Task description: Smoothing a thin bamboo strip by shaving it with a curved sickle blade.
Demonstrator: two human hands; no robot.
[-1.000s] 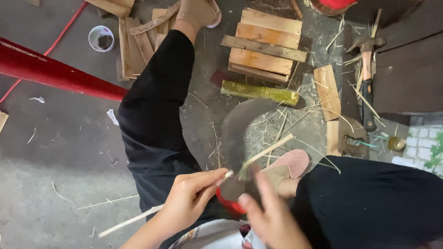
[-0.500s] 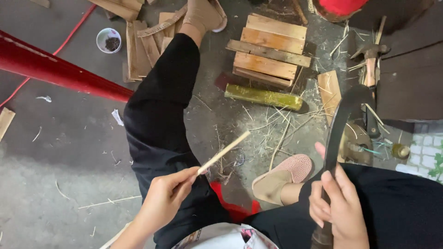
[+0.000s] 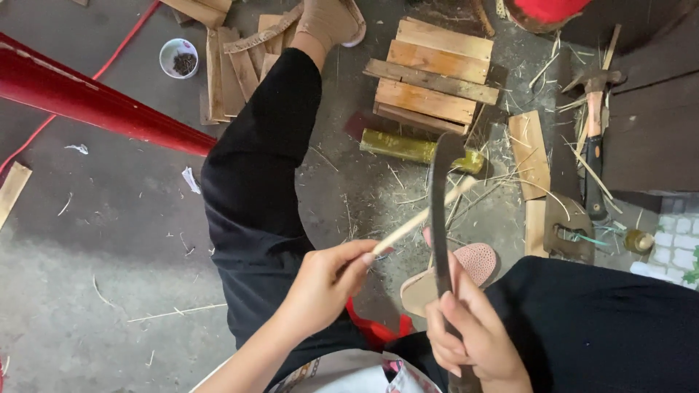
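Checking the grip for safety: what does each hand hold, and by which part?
Left hand pinches the thin bamboo strip at its near end; right hand grips the curved knife by its handle.

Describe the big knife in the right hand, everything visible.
The knife has a long, dark, dull metal blade, gently curved, seen nearly edge-on and pointing away from the person. The right hand grips its handle, mostly hidden. A thin pale bamboo stick, held by the left hand, crosses the blade.

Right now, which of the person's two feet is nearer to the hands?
The foot in the pink slipper, tucked in just beside the right hand gripping the curved knife. The beige shoe is stretched far away at the top.
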